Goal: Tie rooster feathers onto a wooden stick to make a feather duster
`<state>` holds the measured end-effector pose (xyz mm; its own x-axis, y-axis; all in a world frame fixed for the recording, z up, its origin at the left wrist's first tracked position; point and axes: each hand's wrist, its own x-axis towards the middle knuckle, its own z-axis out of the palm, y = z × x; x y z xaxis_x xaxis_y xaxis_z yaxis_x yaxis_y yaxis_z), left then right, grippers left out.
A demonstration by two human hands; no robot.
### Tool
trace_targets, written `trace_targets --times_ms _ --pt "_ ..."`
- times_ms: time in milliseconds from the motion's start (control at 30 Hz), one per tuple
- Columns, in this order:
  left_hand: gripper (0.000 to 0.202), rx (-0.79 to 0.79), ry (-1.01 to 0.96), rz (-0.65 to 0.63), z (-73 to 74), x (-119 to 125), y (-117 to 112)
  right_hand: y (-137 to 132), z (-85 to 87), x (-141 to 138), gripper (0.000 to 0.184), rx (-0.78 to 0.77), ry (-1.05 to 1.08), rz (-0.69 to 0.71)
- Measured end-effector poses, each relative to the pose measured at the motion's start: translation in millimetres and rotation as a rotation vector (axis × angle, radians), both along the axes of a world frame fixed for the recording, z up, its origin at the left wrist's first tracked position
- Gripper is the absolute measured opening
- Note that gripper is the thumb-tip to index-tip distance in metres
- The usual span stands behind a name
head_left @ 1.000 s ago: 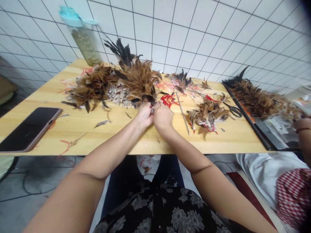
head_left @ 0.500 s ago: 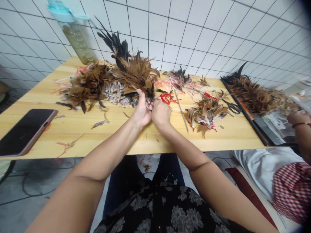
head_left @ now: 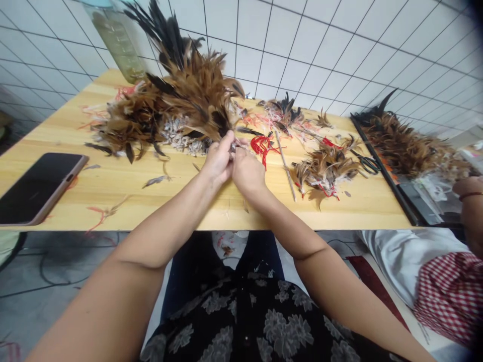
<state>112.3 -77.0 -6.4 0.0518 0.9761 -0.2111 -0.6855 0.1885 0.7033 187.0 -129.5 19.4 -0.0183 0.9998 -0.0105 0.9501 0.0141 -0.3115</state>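
My left hand (head_left: 217, 161) grips the base of a big bunch of brown and black feathers (head_left: 196, 93), which stands tilted up over the wooden table (head_left: 124, 193). My right hand (head_left: 247, 171) is closed right beside it, pinching at the same base where a red string (head_left: 261, 145) runs off to the right. Both hands touch each other above the table's middle.
A phone (head_left: 37, 186) lies at the table's left edge. Feather piles (head_left: 128, 125) lie behind, smaller bunches (head_left: 326, 168), a thin stick (head_left: 285, 163) and scissors (head_left: 364, 163) to the right. A bottle (head_left: 116, 40) stands at the back. Another person's arm (head_left: 470, 201) reaches a feather-filled tray (head_left: 409, 151).
The feather bunch has been lifted and tilted upright from near the table. Both hands have risen slightly with it, staying together at its base.
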Motion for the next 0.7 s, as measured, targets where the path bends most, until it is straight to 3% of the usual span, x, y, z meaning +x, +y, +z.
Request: trace_targets --times_ms 133,267,333,433,533,600,700 --pt "0.040 0.011 0.007 0.037 7.9 -12.2 7.1 4.1 6.3 25.8 0.045 0.009 0.173 0.145" --pt "0.037 0.063 0.025 -0.002 10.9 -18.0 8.6 18.0 3.0 61.5 0.031 0.198 0.454 0.063" --pt "0.036 0.088 0.034 -0.023 11.2 -16.9 6.7 25.5 -0.8 71.6 0.028 0.205 0.601 0.047" --pt "0.035 0.094 0.042 -0.052 11.9 -13.7 1.7 33.4 -8.3 71.5 0.027 0.034 0.842 0.092" --pt "0.037 0.085 0.040 -0.071 11.9 -12.4 -1.2 35.6 -15.6 60.3 0.011 -0.204 1.022 0.133" --pt "0.040 0.095 0.039 -0.071 10.4 -13.3 0.3 35.9 -17.0 54.4 0.017 -0.252 1.040 0.143" --pt "0.042 0.123 0.054 -0.038 6.3 -16.6 6.9 38.8 -9.2 57.6 0.025 -0.114 0.852 0.130"
